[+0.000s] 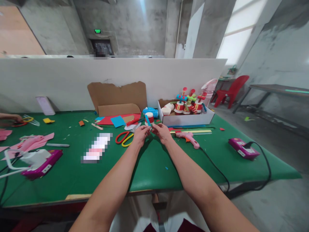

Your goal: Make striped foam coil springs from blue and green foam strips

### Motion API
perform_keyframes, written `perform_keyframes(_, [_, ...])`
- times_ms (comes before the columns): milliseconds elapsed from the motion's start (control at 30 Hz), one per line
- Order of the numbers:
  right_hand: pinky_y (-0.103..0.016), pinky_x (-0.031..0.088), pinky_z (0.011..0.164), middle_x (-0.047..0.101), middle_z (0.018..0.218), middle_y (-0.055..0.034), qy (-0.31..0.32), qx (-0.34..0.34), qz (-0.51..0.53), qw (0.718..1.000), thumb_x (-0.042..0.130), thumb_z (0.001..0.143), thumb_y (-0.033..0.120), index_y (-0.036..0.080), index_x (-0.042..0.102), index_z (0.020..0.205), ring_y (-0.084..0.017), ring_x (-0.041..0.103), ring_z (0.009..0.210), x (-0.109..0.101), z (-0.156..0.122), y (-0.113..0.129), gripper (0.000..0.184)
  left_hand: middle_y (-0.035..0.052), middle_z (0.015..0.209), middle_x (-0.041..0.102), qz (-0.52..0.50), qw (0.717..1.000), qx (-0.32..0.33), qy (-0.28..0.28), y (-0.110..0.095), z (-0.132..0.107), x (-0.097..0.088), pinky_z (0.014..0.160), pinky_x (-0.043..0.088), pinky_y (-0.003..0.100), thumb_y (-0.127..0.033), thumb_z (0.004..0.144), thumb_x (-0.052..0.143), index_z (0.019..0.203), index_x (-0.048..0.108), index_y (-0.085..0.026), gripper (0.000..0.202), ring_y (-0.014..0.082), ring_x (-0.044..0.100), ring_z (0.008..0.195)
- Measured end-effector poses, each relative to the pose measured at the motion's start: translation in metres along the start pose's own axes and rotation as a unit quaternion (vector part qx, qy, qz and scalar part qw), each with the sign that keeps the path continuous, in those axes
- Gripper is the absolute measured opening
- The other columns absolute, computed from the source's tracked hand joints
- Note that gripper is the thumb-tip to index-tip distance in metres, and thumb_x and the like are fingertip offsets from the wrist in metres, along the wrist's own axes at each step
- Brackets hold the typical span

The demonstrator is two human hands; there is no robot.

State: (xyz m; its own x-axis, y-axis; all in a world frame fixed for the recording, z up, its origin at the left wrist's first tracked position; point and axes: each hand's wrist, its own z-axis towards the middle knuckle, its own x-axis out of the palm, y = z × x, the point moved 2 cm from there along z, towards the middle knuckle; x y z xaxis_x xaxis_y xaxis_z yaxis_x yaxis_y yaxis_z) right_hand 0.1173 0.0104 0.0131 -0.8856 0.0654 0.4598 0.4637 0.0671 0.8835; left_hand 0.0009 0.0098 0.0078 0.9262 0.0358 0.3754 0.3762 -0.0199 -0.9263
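My left hand [142, 134] and my right hand [162, 132] meet over the middle of the table, fingers closed in a pinch. Between their fingertips a narrow blue strip [147, 120] stands up, its lower end partly hidden by the fingers. Just behind it is a small red and white cup [150, 115]. Scissors with one red and one yellow handle [127, 139] lie beside my left hand. A pink hot glue gun [190, 139] rests to the right of my right hand, its black cord running toward the table edge.
A white box [188, 121] holds several red cup figures [180, 107]. Brown cardboard [118, 96] leans on the white partition [72, 80]. Purple power strips [243, 149] sit at both sides. At far left, another person's hand [11, 118] is near scissors [26, 120].
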Motion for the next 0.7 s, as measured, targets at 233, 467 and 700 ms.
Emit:
perform_keyframes(233, [-0.024,0.049,0.062,0.061,0.055,0.0047,-0.010,-0.014,-0.025,1.000,0.079,0.054,0.025,0.016,0.061,0.064,-0.007,0.054,0.051,-0.0018,0.0021,-0.0009,0.022,-0.0040,0.046,0.050,0.022,1.000,0.010,-0.008,0.0000,-0.0002,-0.0003,0.046,0.033,0.021,-0.039,0.040,0.083,0.058,0.060,-0.014,0.038,0.0070,0.044,0.045])
perform_keyframes(467, [-0.024,0.049,0.062,0.061,0.055,0.0046,-0.002,-0.023,-0.021,1.000,0.074,0.056,0.018,0.016,0.062,0.064,-0.007,0.054,0.051,-0.0011,0.0006,0.0000,0.015,-0.0034,0.048,0.052,0.032,0.999,0.023,-0.008,0.0007,0.0005,-0.0013,0.047,0.032,0.021,-0.038,0.040,0.082,0.058,0.060,-0.014,0.037,0.0070,0.044,0.046])
perform_keyframes(700, [-0.026,0.052,0.067,0.062,0.057,0.0052,0.041,0.051,0.059,0.996,0.064,0.057,0.004,0.017,0.057,0.059,-0.009,0.058,0.055,-0.0052,0.0032,0.0037,0.015,-0.0039,0.050,0.052,-0.003,1.000,0.014,-0.002,-0.0011,-0.0005,0.0004,0.052,0.037,0.023,-0.035,0.041,0.081,0.060,0.060,-0.014,0.035,0.0076,0.046,0.049])
